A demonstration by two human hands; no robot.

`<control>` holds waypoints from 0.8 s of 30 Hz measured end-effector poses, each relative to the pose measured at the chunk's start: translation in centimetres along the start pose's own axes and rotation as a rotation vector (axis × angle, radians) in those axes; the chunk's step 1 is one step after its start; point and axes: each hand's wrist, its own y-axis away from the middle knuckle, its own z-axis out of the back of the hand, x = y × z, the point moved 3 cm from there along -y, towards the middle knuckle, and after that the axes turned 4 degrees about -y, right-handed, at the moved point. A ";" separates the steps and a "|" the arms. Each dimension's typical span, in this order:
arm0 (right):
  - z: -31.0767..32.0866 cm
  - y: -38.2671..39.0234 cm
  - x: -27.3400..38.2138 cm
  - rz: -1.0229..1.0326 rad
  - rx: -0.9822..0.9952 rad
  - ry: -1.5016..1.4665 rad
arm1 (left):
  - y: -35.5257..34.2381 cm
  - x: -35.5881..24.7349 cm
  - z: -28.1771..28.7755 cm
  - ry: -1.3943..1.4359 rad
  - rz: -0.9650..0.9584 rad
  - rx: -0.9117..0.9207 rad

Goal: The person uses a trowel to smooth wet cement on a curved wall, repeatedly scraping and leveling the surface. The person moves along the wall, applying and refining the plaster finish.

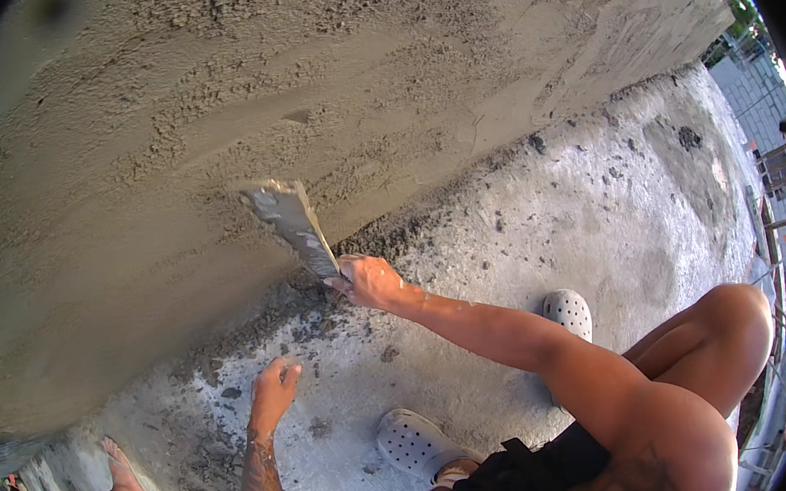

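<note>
My right hand (370,282) is closed round the near end of a flat plastering trowel (292,223), smeared with wet mortar. The trowel stands slantwise at the lower part of a freshly plastered wall (209,160), its far edge caked with mortar; whether it touches the surface I cannot tell. Over the concrete floor hangs my left hand (275,393), its fingers loosely bent and the thumb apart, with nothing seen in it. Part of its fingers is turned from view. The wall is smooth in some bands and rough and grainy in others.
Mortar crumbs (296,329) line the foot of the wall and dot the grey concrete floor (481,332). My feet wear light perforated clogs (415,440). Another person's bare foot (125,475) is at the lower left. A block wall (754,93) stands at the far right.
</note>
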 end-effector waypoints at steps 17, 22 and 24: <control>23.8 4.7 -22.9 -0.519 -1.115 0.160 | 1.8 1.6 1.3 -0.030 0.144 -0.015; 16.5 2.4 -18.4 -0.538 -1.141 0.142 | 1.7 2.2 1.2 -0.017 0.126 -0.017; 13.7 2.0 -16.4 -0.435 -1.122 0.075 | 1.7 2.4 1.2 -0.007 0.134 -0.023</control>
